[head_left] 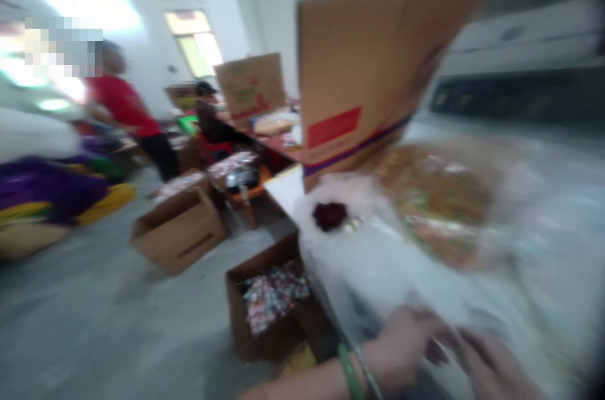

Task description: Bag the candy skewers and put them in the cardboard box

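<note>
Left hand (401,343), with a green bangle (348,371), and right hand (496,368) curl over crumpled clear plastic (392,268), fingers bent; blur hides any pinch. Tugged hard, that slippery plastic could slide off the table edge (283,192) into the open carton of wrapped sweets (269,299) below. An upright cardboard sheet (373,72) blocks the way ahead; a person in red (125,104) stands farther off.
</note>
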A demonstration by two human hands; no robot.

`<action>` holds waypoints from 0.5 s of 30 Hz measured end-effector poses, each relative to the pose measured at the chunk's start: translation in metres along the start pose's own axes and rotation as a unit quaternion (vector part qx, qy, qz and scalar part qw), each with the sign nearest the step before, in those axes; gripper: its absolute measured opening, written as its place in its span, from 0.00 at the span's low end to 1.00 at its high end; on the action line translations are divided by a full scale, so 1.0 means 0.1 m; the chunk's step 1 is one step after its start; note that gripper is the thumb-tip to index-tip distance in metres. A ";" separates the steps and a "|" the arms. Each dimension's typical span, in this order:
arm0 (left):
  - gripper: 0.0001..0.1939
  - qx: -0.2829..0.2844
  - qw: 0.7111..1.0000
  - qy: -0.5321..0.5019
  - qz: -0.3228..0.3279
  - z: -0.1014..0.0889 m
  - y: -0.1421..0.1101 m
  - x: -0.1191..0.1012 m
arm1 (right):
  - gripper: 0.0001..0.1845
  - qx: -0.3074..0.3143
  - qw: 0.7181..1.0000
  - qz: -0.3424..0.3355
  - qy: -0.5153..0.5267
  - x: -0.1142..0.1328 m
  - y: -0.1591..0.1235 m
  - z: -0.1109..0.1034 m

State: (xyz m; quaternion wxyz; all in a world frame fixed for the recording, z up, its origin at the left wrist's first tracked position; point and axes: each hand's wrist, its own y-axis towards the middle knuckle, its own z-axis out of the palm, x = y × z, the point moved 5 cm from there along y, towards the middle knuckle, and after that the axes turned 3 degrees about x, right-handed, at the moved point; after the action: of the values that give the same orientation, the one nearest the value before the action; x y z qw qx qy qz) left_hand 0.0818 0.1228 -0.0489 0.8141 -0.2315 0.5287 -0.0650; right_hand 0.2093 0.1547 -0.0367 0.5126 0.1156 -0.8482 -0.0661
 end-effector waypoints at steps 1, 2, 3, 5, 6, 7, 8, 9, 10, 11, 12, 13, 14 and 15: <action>0.13 0.002 1.000 0.013 0.002 0.02 -0.06 -0.04 | 0.15 -0.004 1.000 -0.016 -0.017 0.06 -0.02 -0.04; 0.14 0.001 1.000 0.019 0.007 0.03 -0.11 -0.10 | 0.14 -0.016 0.996 -0.079 -0.039 0.17 -0.04 -0.09; 0.16 -0.003 1.000 0.014 0.009 0.04 -0.14 -0.15 | 0.12 -0.031 0.988 -0.135 -0.072 0.27 -0.06 -0.12; 0.19 0.011 1.000 0.012 -0.011 0.09 -0.11 -0.23 | 0.10 -0.057 0.970 -0.185 -0.146 0.40 -0.05 -0.15; 0.20 0.018 1.000 0.010 -0.015 0.12 -0.07 -0.25 | 0.10 -0.055 0.965 -0.190 -0.171 0.42 -0.02 -0.15; 0.21 0.026 0.999 0.011 -0.025 0.16 -0.03 -0.25 | 0.10 -0.055 0.962 -0.191 -0.186 0.42 0.01 -0.15; 0.21 0.036 0.999 0.014 -0.028 0.20 0.01 -0.25 | 0.10 -0.053 0.962 -0.184 -0.195 0.41 0.04 -0.16; 0.19 0.045 0.998 0.020 -0.026 0.24 0.04 -0.25 | 0.10 -0.054 0.961 -0.178 -0.204 0.39 0.06 -0.18; 0.18 0.052 0.998 0.028 -0.020 0.27 0.06 -0.24 | 0.11 -0.054 0.960 -0.173 -0.213 0.37 0.07 -0.20; 0.17 0.054 0.998 0.038 -0.013 0.30 0.06 -0.22 | 0.11 -0.053 0.959 -0.171 -0.221 0.36 0.07 -0.22; 0.17 0.050 0.997 0.051 -0.009 0.32 0.06 -0.21 | 0.12 -0.051 0.957 -0.171 -0.231 0.34 0.07 -0.23; 0.17 0.044 0.997 0.065 -0.006 0.33 0.07 -0.19 | 0.12 -0.050 0.954 -0.171 -0.240 0.32 0.06 -0.25; 0.18 0.037 0.996 0.079 -0.005 0.34 0.07 -0.17 | 0.12 -0.049 0.953 -0.170 -0.247 0.29 0.05 -0.25; 0.18 0.030 0.995 0.093 -0.006 0.34 0.08 -0.15 | 0.11 -0.047 0.951 -0.168 -0.254 0.27 0.05 -0.25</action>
State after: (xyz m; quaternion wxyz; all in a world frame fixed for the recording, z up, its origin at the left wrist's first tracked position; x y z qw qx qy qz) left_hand 0.1049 0.1454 -0.0289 0.7676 -0.2030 0.5984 -0.1069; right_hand 0.2190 0.1527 -0.0007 0.2665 0.2116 -0.9145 -0.2187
